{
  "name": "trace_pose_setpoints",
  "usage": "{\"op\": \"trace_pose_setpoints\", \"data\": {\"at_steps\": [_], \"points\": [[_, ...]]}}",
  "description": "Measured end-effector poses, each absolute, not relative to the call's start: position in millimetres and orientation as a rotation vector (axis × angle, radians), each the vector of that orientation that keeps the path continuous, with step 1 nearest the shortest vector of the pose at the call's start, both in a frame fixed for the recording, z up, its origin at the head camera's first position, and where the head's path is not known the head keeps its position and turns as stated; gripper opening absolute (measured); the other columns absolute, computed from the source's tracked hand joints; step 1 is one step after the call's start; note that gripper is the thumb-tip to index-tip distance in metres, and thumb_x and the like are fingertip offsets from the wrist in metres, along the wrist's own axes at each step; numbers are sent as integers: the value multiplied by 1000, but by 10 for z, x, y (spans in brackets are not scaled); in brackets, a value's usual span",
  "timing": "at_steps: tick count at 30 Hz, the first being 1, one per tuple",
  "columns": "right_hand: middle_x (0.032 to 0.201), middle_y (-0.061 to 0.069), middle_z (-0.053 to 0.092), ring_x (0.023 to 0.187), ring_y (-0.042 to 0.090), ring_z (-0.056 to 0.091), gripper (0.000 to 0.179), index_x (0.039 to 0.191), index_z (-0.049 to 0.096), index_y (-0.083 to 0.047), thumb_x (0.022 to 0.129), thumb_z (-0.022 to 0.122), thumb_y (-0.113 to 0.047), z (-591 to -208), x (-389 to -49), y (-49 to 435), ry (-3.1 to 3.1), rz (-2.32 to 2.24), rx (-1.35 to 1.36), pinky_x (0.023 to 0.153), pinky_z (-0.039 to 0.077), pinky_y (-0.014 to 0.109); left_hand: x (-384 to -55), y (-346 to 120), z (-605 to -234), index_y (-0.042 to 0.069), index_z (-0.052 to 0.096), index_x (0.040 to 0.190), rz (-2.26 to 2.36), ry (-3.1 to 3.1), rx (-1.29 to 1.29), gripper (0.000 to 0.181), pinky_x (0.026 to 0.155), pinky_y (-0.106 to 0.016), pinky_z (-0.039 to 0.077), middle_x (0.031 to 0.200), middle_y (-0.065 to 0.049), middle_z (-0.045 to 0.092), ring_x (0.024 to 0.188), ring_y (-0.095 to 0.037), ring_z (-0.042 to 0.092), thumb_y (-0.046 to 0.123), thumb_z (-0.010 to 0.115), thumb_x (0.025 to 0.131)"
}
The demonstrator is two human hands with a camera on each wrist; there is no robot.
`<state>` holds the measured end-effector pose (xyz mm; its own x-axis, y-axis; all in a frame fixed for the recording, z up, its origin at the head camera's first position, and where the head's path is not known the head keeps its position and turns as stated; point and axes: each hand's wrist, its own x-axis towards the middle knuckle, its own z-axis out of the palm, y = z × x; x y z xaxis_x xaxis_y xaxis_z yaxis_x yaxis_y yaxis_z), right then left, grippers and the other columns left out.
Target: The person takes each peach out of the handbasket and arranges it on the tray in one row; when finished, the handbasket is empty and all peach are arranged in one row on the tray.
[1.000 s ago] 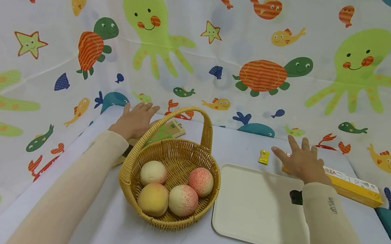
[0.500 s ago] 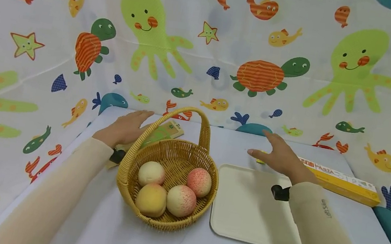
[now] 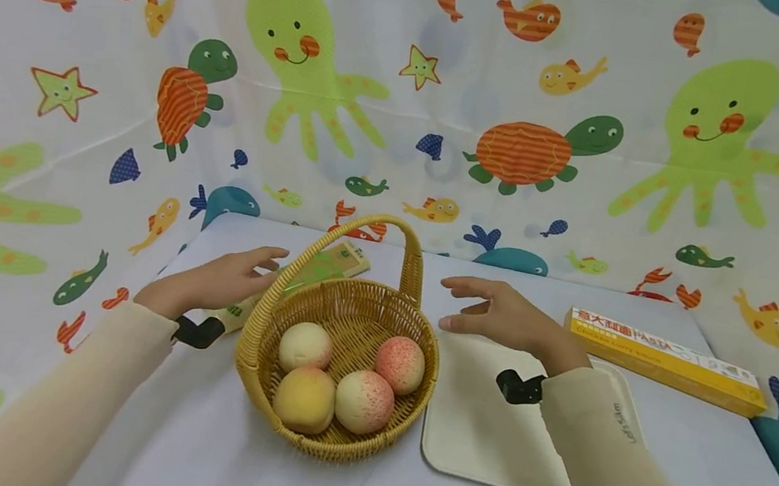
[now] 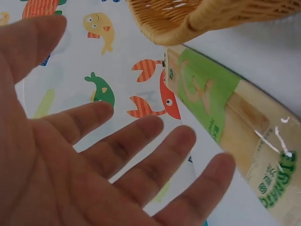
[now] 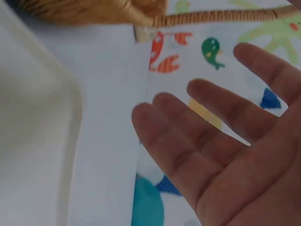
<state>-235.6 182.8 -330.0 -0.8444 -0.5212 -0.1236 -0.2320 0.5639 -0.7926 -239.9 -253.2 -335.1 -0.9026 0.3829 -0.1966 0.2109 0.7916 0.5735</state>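
A round wicker basket (image 3: 365, 306) with a tall arched handle (image 3: 351, 236) stands mid-table. Several peaches lie in it: a yellow peach (image 3: 305, 399), a cream peach (image 3: 306, 347), a speckled peach (image 3: 364, 401) and a pinker peach (image 3: 400, 365). My left hand (image 3: 221, 281) hovers left of the handle, fingers relaxed and spread, holding nothing. Beside it in the left wrist view lies a flat green-and-tan package (image 4: 211, 103). To the basket's right, my right hand (image 3: 506, 319) is over the far edge of a cream tray (image 3: 505, 428), its fingers loose and nothing in them.
A long yellow-and-white pasta box (image 3: 667, 360) lies at the back right, beyond the tray. Behind the table hangs a white curtain (image 3: 409, 112) printed with sea animals. Dark wrist cameras (image 3: 517, 386) stick out below both hands.
Both hands have drawn back toward the person, and the right hand has swung left from near the pasta box toward the basket. The small yellow packet is now hidden behind it.
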Motion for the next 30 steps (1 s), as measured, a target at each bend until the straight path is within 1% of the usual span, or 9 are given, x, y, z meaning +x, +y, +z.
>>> {"op": "trace_pose_setpoints", "data": {"at_steps": [5,9,12,14,17,19,21,27,30], "points": [[151,13,56,130,35,61,65,152,55,-17,93,78,-34,-3261,-2336,1628,2334,-1216,-674,103,52,55,-2287,-2604,-3423,5,28,163,936,2565,436,66,96,-55,56,152,-30,47,133,-47,54,35,49,108],[151,15,55,132,36,59,68,152,55,-18,91,79,-32,-3263,-2342,1472,2272,-1196,-693,104,52,54,-2228,-2641,-3506,1,30,160,1016,2491,421,66,93,-55,58,147,-30,51,130,-44,56,34,52,108],[152,15,55,136,38,55,67,151,56,-21,90,80,-34,-3282,-2360,1367,2264,-1137,-708,103,53,52,-2190,-2657,-3570,4,32,161,1056,2450,404,65,92,-54,59,145,-28,53,128,-41,57,35,53,108],[153,14,54,134,36,56,65,151,57,-23,91,79,-33,-3299,-2378,1305,2246,-1106,-703,100,55,49,-2163,-2666,-3609,6,32,162,1087,2421,401,64,90,-52,60,144,-27,53,127,-40,57,33,54,108],[153,14,53,124,29,63,64,150,57,-23,91,79,-32,-3309,-2394,1235,2222,-1066,-700,94,58,45,-2129,-2663,-3661,9,31,163,1130,2387,391,66,86,-49,61,147,-26,50,130,-40,55,33,56,107],[154,16,52,112,26,69,64,151,57,-21,92,79,-31,-3310,-2402,1198,2203,-1053,-683,90,59,43,-2109,-2659,-3685,9,29,163,1159,2368,390,67,85,-49,62,150,-27,48,132,-42,53,32,57,107],[153,15,53,108,23,70,64,150,57,-22,91,80,-32,-3308,-2410,1166,2208,-1020,-676,88,60,42,-2091,-2654,-3703,8,30,163,1176,2360,384,67,84,-49,62,152,-28,46,132,-42,54,33,58,107],[152,18,54,122,27,64,60,147,61,-22,91,80,-31,-3295,-2437,1083,2231,-906,-681,86,61,40,-2045,-2660,-3749,5,33,161,1214,2313,366,66,84,-49,62,156,-30,42,128,-40,59,30,60,106],[150,20,54,118,26,64,58,146,62,-20,91,80,-28,-3279,-2443,1044,2249,-841,-675,84,61,38,-2028,-2674,-3771,6,33,162,1222,2285,375,66,84,-49,62,157,-30,42,124,-37,61,29,60,106]]}}
